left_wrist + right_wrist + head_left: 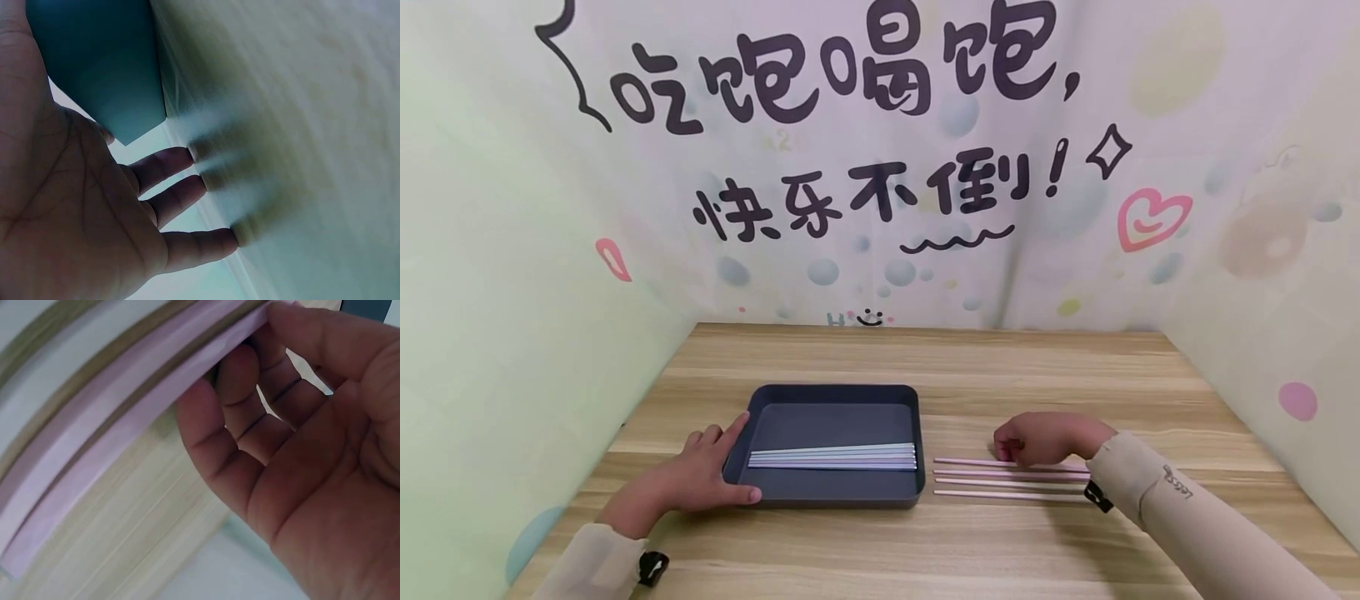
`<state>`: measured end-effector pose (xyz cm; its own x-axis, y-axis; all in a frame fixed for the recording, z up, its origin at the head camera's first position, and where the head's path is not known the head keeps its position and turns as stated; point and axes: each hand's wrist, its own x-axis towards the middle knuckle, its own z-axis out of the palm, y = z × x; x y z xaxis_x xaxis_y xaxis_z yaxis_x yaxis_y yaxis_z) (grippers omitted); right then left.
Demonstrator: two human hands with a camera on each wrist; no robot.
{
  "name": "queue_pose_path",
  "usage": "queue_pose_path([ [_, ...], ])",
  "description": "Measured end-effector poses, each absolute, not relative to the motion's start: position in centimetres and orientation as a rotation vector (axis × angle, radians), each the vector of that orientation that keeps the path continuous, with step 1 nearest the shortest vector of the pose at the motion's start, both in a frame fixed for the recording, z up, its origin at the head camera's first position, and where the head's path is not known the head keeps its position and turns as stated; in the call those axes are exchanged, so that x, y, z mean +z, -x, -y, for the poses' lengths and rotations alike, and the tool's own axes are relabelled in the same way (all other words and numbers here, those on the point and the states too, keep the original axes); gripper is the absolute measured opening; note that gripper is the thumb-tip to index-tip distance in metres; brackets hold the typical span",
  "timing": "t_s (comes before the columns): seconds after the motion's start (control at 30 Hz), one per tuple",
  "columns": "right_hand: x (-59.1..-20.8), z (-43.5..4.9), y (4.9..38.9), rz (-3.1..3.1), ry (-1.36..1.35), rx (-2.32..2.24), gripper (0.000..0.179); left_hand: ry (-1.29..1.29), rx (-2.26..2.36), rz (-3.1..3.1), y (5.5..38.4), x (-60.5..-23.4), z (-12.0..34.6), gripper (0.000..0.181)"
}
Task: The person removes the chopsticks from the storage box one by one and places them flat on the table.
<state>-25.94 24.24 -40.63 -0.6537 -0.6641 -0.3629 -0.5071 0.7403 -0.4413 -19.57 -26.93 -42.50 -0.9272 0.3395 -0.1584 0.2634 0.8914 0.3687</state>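
Note:
Straddling the left end of the dark blue tray (835,490), my left hand (696,475) lays its thumb on the near corner and its index finger along the side. The left wrist view has its other fingers (178,199) straight, tips down on the table beside the tray wall (100,62). To the right of the tray, my right hand (1037,437) pinches the farthest pink chopstick (144,419) between thumb and fingertips. Nearer me, parallel to it, lie another pink chopstick (962,472) and paler ones (977,493). Several pale bluish chopsticks (831,456) lie side by side inside the tray.
A wood-grain table (865,550) carries everything. Behind it hangs a white printed backdrop (880,250) with large dark lettering, and pale side walls (1262,250) close in the left and right.

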Motion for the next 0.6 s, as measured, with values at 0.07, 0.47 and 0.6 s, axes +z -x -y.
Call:
queue_pose_path([
  [0.07,-40.64,-24.23,25.98,-2.435,0.881,-0.407,0.029,-0.462,0.507,-2.842,19.57,-42.53,26.96,0.118],
  [0.47,-40.63,-24.19,26.02,-2.396,0.873,-0.463,0.033,-0.473,0.504,-2.850,19.61,-42.72,27.04,0.117],
  [0.6,-40.76,-24.29,26.18,-2.397,0.893,-0.463,0.031,-0.468,0.498,-2.852,19.61,-42.85,27.10,0.117],
])
